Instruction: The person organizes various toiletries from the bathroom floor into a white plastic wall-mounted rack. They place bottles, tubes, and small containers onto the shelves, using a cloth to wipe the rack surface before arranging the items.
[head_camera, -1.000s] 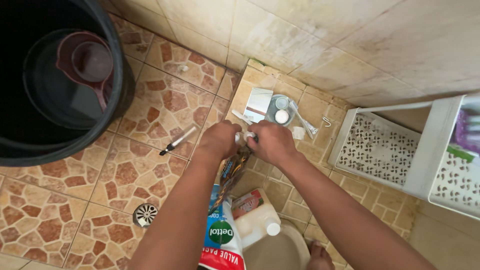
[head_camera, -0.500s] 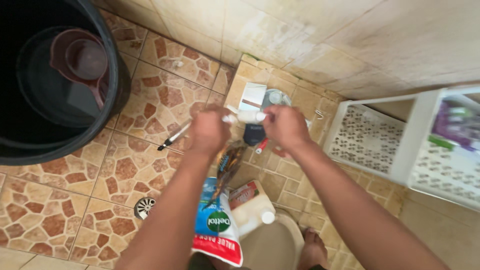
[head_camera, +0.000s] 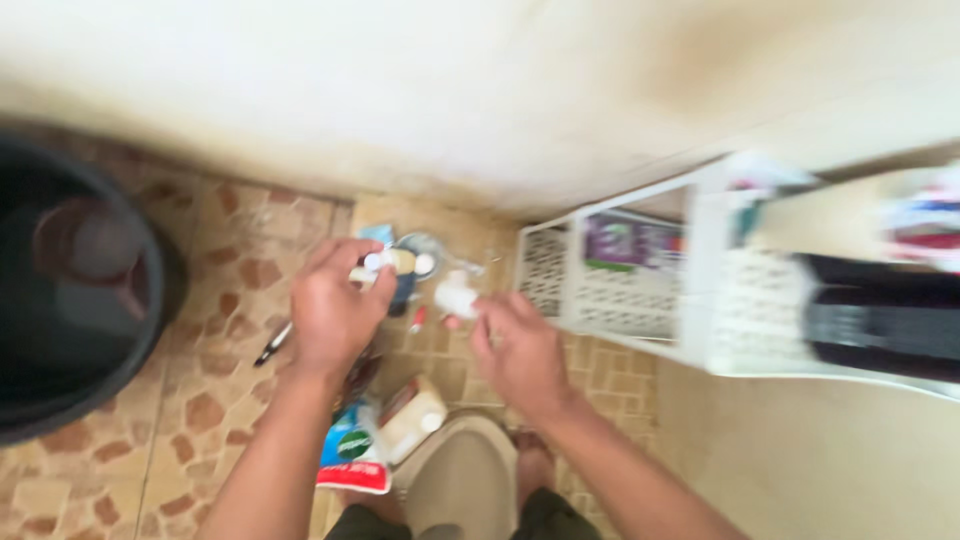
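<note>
A big black bucket (head_camera: 70, 290) stands left, a white rack (head_camera: 640, 290) right. The left hand (head_camera: 335, 305) pinches a small bottle (head_camera: 385, 262). The right hand (head_camera: 515, 345) pinches a white wad (head_camera: 457, 295). Before, both hands were together; now they are apart.

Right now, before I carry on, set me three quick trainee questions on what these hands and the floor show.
1. True or false: the left hand holds a small pale tube.
2. Which stands at the right? A white plastic rack; B wooden stool; C metal bin.
3. Fill in: the right hand pinches a small white ____.

Key: 1 true. 2 A. 3 cap, probably; blur hides its shape. A dark bucket stands far left, and a blue, white and red pouch lies on the tiled floor.
</note>
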